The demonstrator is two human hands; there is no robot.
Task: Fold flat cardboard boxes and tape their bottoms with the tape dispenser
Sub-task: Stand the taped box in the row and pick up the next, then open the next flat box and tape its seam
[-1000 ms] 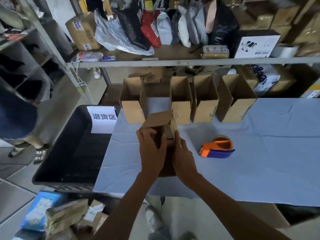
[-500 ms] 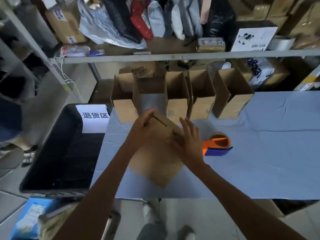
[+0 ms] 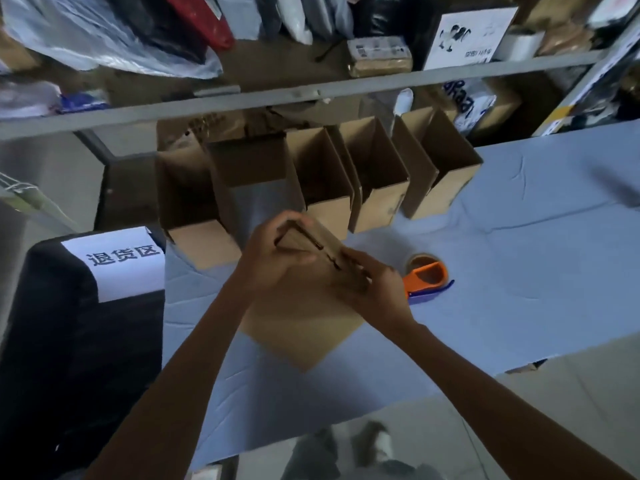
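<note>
Shoes [image 3: 372, 441] on the floor at the near edge, blurred. Both forearms reach forward over the bench [image 3: 519, 271], which has a blue cloth cover.

Cardboard box [image 3: 301, 327] is mid-bench, partly erected and turned corner-on to the camera, with its lower part on the cloth. Left grip [image 3: 273, 261] is clenched on the top flaps from the left, thumb across the near face. Right grip [image 3: 375, 289] grasps the same flap edge from the right, fingers curled over it. The flap seam runs diagonally between the two.

Tape dispenser [image 3: 427, 278], orange over blue, lies on the cloth just right of the right grip, untouched.

Behind that, a row of open boxes [image 3: 381, 209] stands upright side by side along the far bench edge, openings up.

Left of the bench is a black bin [image 3: 69, 341] with a white paper label [image 3: 124, 261] on its rim.

Farthest is a metal shelf [image 3: 311, 95] holding plastic bags [image 3: 104, 32], parcels and a white carton [image 3: 467, 36].
</note>
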